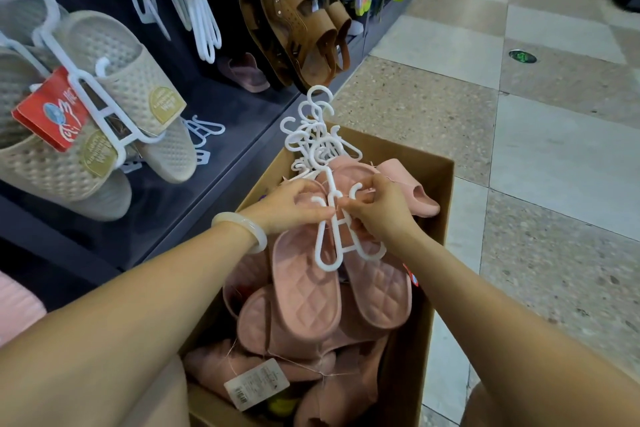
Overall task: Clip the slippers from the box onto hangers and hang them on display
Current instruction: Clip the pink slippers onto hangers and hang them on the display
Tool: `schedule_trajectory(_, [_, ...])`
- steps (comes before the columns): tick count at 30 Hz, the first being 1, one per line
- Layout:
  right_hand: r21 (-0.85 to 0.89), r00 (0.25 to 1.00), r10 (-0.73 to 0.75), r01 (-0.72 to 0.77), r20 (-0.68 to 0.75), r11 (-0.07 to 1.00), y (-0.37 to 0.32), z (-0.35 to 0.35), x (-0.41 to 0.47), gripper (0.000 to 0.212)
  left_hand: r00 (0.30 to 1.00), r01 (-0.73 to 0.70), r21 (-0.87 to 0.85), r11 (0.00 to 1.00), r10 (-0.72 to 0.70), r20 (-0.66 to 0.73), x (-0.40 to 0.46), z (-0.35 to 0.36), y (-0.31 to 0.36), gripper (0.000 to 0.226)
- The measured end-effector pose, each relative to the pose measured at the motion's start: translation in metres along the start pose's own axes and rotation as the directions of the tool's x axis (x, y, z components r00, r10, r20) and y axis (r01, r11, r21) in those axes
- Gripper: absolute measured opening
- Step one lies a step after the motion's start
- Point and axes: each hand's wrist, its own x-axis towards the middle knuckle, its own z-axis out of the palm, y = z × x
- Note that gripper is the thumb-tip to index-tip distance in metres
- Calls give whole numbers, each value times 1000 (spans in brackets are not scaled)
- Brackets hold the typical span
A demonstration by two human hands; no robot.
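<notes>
A cardboard box [429,253] on the floor holds several pink quilted slippers. Two of them, a pink slipper pair [308,295], lie sole-up on top of the pile. A white plastic hanger [332,236] rests across their heel ends. My left hand [287,206] pinches the hanger's upper part from the left. My right hand [384,211] grips the hanger and the right slipper's edge from the right. A bundle of spare white hangers [315,135] sticks up at the box's far end.
A dark display wall [214,107] on the left carries beige slippers [131,87] on a hanger with a red tag, brown sandals [304,28] and empty white hangers [204,21]. Tiled floor [536,149] spreads to the right. A paper price tag [256,383] lies in the box's near end.
</notes>
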Motion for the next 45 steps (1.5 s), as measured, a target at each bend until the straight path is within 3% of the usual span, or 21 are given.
schedule_trajectory(2, [-20, 999, 28, -28, 19, 999, -2, -2, 1, 30, 998, 62, 114, 992, -61, -9, 0, -4, -4, 57])
schedule_trajectory(4, [-112, 997, 42, -35, 60, 993, -5, -4, 2, 27, 996, 88, -1, 996, -88, -10, 1, -5, -4, 58])
schedule_trajectory(6, [-220, 992, 39, -12, 121, 975, -9, -5, 1, 20, 994, 90, -197, 976, -100, -39, -1, -1, 0, 30])
schedule_trajectory(8, [-287, 976, 53, 10, 210, 958, -13, -6, -2, 22, 992, 76, -272, 959, -100, -76, -5, 3, 2, 10])
schedule_trajectory(12, [-350, 937, 114, 10, 331, 937, -16, -15, -4, 21, 986, 99, -271, 957, -132, -106, -9, 6, 1, 2])
schedule_trajectory(18, [-404, 908, 157, 14, 387, 915, -15, -19, -3, 20, 969, 204, -151, 967, -221, -106, -2, 6, -4, 50])
schedule_trajectory(22, [-352, 840, 282, -117, 464, 929, -15, -22, -5, 25, 958, 210, -139, 968, -232, -170, -3, 9, -3, 48])
schedule_trajectory(26, [-416, 757, 338, -97, 559, 904, -16, -25, -10, 21, 915, 207, -242, 948, -275, -296, -3, 12, 2, 66])
schedule_trajectory(29, [-493, 800, 311, -21, 514, 870, -17, -17, -15, 22, 907, 223, -187, 957, -274, -320, -3, 13, 2, 66])
schedule_trajectory(32, [-485, 887, 242, -23, 394, 874, -14, -12, -14, 29, 904, 172, -276, 946, -263, -337, -6, 11, 2, 53])
schedule_trajectory(35, [-350, 952, 69, 41, 298, 936, -12, -10, -10, 18, 911, 89, -258, 962, -183, -369, -12, 8, 4, 52])
schedule_trajectory(37, [-225, 981, -12, 56, 192, 973, -13, -8, -5, 22, 936, 26, -196, 980, -93, -340, -14, 9, 9, 45])
schedule_trajectory(40, [18, 995, 48, -49, 85, 999, -12, -6, 3, 19, 955, -28, -85, 996, 1, -295, -12, 11, 13, 44])
schedule_trajectory(42, [92, 996, 78, -82, 48, 992, -10, -6, 6, 23, 959, -18, -24, 1000, 11, -283, -6, 12, 12, 35])
schedule_trajectory(45, [148, 997, 72, -76, 28, 986, -7, -3, 6, 25, 988, 81, -61, 995, -88, -128, 0, 4, 17, 59])
